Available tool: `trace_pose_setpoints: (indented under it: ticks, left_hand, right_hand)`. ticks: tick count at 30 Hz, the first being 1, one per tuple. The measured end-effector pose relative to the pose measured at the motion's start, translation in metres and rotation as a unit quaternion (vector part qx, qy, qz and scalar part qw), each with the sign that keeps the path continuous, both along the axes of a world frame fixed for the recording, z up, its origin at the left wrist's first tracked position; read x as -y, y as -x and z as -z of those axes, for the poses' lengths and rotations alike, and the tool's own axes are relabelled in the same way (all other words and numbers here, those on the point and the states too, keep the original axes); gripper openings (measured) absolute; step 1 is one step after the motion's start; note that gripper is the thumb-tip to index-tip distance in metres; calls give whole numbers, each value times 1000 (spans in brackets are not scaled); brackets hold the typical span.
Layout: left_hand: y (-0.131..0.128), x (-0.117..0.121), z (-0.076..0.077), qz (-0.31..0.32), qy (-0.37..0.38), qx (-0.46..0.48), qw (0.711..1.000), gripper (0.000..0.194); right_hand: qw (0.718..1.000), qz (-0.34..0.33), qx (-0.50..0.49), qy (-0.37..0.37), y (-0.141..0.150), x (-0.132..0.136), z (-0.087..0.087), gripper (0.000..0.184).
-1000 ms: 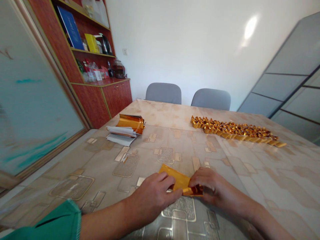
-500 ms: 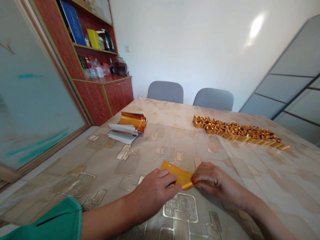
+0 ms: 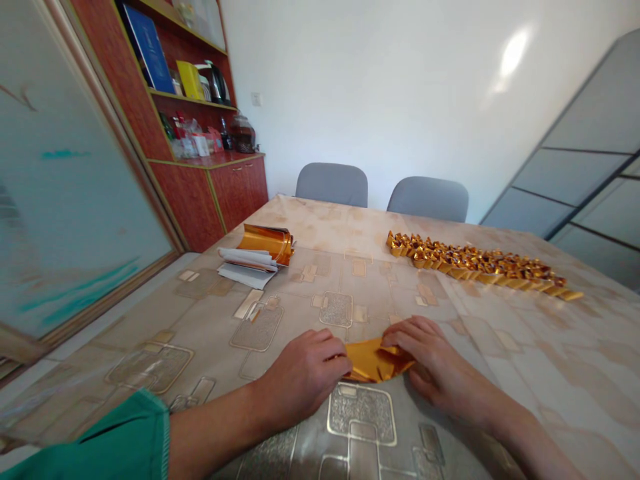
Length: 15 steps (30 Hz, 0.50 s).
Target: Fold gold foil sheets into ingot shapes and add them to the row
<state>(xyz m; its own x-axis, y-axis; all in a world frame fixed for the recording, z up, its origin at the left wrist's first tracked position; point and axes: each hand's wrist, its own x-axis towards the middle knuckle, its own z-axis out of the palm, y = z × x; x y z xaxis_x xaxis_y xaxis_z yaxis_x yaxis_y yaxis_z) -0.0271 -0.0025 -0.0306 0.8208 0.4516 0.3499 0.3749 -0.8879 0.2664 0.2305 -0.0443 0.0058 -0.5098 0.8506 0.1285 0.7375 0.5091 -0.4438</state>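
A partly folded sheet of gold foil paper is held between my two hands, low over the table. My left hand grips its left end with curled fingers. At the other end, my right hand has its fingers over the top edge and the thumb below, closed on the foil. Farther off on the left lies a curled stack of gold foil sheets with white backing. Rows of folded gold foil pieces stand close together on the right.
A patterned, shiny cover lies over the table. Two grey chairs stand behind its far edge. At the back left is a red-brown cabinet with shelves of bottles and boxes.
The foil has turned more level and its right end now bulges open. My right hand has shifted its grip to the foil's upper right edge; my left hand has moved slightly left.
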Motion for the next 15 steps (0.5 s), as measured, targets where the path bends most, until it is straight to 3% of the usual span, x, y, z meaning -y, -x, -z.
trace_pose_setpoints:
  ticks: [4,7,10,15]
  left_hand:
    - [-2,0,-1,-3,40,22,999,19]
    - [0,-4,-1,-21,92,47,994,10]
    - [6,-11,-4,-42,145,54,987,4]
    - [17,-24,-9,-56,181,46,981,5]
  right_hand:
    - [999,17,7,28,44,22,0,21]
    - [996,84,-13,15,66,23,13,3]
    - [993,114,-23,-10,71,18,24,17]
    - [991,126,-35,-26,67,17,27,22]
